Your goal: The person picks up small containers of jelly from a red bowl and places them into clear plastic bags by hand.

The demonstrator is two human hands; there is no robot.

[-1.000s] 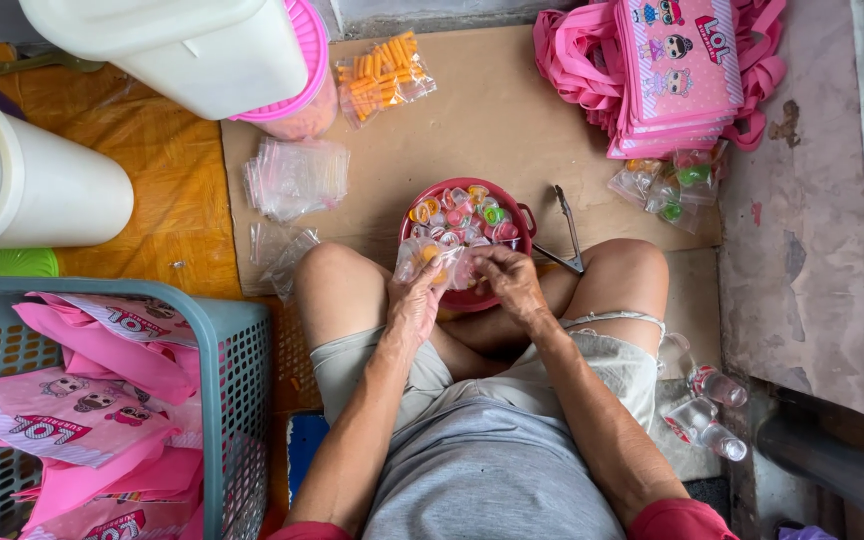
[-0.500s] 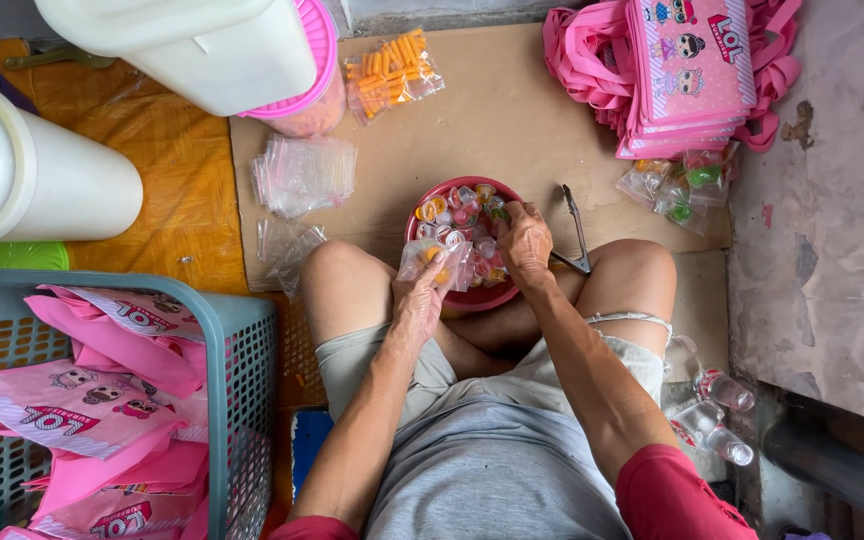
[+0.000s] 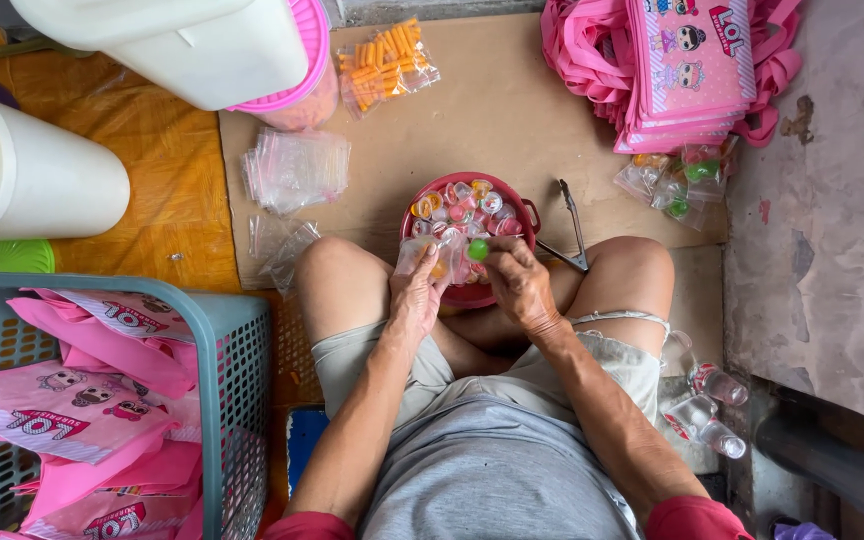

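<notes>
I sit cross-legged on brown cardboard with a red bowl point(image 3: 524, 205) of small colourful jelly cups between my knees. My left hand point(image 3: 415, 296) holds a small clear plastic bag point(image 3: 432, 258) open at the bowl's near edge, with a few cups inside it. My right hand point(image 3: 518, 283) pinches a green jelly cup point(image 3: 478, 249) at the mouth of that bag. Both hands hover over the bowl's front rim.
A pile of empty clear bags point(image 3: 295, 168) lies left of the bowl, metal tongs point(image 3: 572, 222) to its right. Pink printed bags point(image 3: 687, 70) are stacked at the back right. A blue basket point(image 3: 237, 370) of pink bags stands at my left. White tubs point(image 3: 42, 175) sit behind it.
My right hand went into the bowl, then came back with a green jelly cup to the bag held in my left hand.
</notes>
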